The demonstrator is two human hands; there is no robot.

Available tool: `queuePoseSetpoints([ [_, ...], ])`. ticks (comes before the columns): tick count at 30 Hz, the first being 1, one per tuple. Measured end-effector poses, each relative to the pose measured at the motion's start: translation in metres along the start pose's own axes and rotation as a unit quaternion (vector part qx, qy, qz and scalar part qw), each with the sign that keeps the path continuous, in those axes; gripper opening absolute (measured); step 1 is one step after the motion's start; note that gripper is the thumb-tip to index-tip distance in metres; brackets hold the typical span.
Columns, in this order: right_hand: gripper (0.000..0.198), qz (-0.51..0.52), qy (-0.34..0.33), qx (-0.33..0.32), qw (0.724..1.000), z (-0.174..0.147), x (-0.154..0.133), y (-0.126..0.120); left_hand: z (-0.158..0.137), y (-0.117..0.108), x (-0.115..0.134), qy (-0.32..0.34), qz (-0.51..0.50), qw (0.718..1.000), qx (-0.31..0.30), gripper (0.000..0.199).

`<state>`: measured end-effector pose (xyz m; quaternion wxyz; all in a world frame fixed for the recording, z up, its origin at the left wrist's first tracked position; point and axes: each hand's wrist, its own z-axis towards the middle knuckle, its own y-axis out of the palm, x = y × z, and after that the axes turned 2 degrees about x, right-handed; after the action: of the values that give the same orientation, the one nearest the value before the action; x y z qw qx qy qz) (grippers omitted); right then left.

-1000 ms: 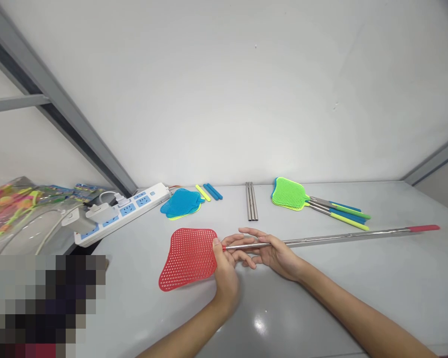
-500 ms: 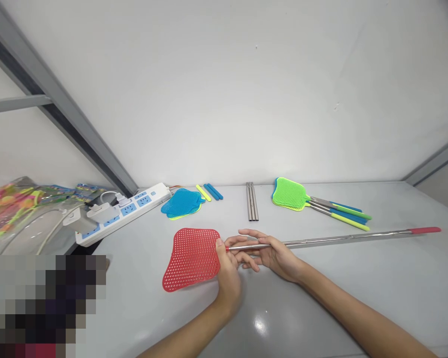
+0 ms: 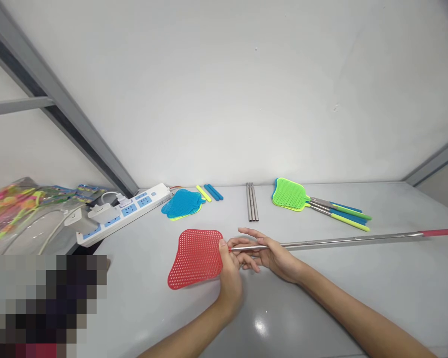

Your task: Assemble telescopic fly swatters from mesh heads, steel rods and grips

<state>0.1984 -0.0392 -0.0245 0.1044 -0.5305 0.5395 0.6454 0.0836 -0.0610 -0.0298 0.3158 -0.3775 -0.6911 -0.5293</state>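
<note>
A red fly swatter [image 3: 197,256] lies across in front of me, its mesh head to the left. Its long metal rod reaches far right to a red handle grip. My left hand [image 3: 231,268] is closed round the neck, with the thumb pressed at the edge of the head. Close beside it, my right hand [image 3: 278,256] holds the rod loosely between thumb and fingers, the index finger stretched out. Behind the hands lie several short metal rods [image 3: 252,201] side by side. Blue and yellow swatter heads [image 3: 182,203] are stacked to their left, near blue grips [image 3: 213,192] and a yellow grip [image 3: 203,193].
At the back right lie several stacked swatters with a green head [image 3: 289,194] on top. A white power strip [image 3: 134,211] with plugged-in adapters sits at the left, next to plastic bags of colourful items [image 3: 18,206]. A wall [image 3: 246,99] rises behind the grey table [image 3: 358,288].
The red fly swatter has shifted slightly to the right, and its handle grip reaches farther right. Both hands keep their hold, with the right hand almost unmoved.
</note>
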Motion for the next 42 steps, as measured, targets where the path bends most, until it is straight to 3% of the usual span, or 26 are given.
queuePoseSetpoints([
  [16, 0.038, -0.013, 0.003, -0.002, 1.0, 0.0014, 0.0028, -0.0042, 0.001, -0.0001, 0.0012, 0.017, 0.007, 1.0, 0.009, 0.054],
  [32, 0.038, -0.022, -0.004, 0.001, 1.0, 0.0016, -0.0005, -0.0065, 0.0065, -0.0032, -0.0004, 0.011, 0.0, 1.0, -0.021, 0.054],
  [42, 0.037, -0.041, -0.028, 0.017, 0.999, 0.0021, -0.0001, -0.0052, 0.0052, -0.0002, 0.0033, 0.003, 0.005, 1.0, 0.006, 0.053],
])
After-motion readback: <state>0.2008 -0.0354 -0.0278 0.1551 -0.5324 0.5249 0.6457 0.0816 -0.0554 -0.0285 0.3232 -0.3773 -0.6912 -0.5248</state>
